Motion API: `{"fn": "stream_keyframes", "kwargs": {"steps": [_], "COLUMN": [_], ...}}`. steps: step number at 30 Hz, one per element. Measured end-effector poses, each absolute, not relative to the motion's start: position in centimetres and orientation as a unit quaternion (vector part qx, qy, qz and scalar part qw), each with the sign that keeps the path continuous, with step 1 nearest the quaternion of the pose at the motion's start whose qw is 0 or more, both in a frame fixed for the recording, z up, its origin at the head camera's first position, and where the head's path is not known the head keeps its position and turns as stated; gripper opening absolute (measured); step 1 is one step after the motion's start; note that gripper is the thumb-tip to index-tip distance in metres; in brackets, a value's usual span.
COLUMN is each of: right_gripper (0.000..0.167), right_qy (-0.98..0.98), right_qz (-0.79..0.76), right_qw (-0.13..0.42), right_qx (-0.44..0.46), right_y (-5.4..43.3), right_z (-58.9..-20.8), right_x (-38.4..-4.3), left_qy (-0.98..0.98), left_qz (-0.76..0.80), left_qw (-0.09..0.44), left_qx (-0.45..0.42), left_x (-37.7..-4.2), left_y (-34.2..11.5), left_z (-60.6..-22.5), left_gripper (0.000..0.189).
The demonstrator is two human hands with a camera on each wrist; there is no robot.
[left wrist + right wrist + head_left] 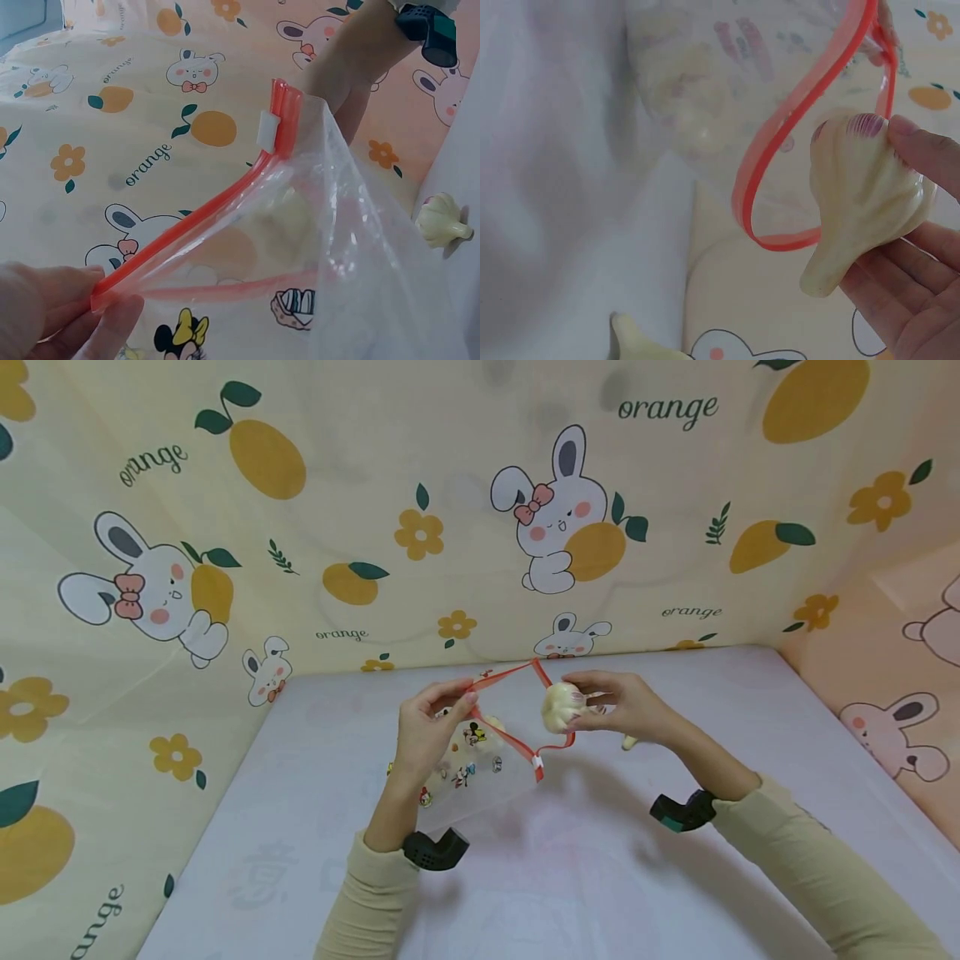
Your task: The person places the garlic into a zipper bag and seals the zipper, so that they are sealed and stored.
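Note:
My left hand (431, 727) pinches the red-edged rim of a clear zip bag (480, 781) printed with cartoon figures. The bag's mouth gapes toward the right, its white slider (268, 132) at one end of the red strip. In my right hand (626, 706) I hold a garlic bulb (870, 187), cream with purple streaks, right at the bag's opening. Several pale bulbs (679, 90) show blurred through the plastic in the right wrist view. Another garlic bulb (442, 220) lies on the table beyond the bag, mostly hidden behind my right hand in the head view.
The white-covered table (300, 827) runs back to a patterned cloth wall (450, 502) with rabbits and oranges. A second cloth wall (885, 635) closes off the right side. Black cameras sit on both wrists.

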State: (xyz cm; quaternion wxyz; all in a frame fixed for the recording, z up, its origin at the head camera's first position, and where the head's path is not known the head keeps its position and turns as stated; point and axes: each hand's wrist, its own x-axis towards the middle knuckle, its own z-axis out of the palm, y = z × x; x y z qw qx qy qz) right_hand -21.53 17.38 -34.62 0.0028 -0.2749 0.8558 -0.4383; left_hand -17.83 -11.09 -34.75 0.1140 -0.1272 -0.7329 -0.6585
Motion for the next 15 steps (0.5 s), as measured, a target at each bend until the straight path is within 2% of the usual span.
{"fn": "stream_keyframes", "kwargs": {"steps": [15], "right_gripper": [0.061], "right_qy": [0.841], "right_qz": [-0.463], "right_qw": [0.035], "right_qx": [-0.278], "right_y": [15.6], "right_z": [-34.7], "right_x": [-21.5], "left_qy": [-0.733], "left_qz": [-0.659], "left_qw": [0.114], "left_qx": [-0.124], "left_x": [-17.9], "left_y": [-11.1], "left_z": [-34.9], "left_gripper": [0.025]}}
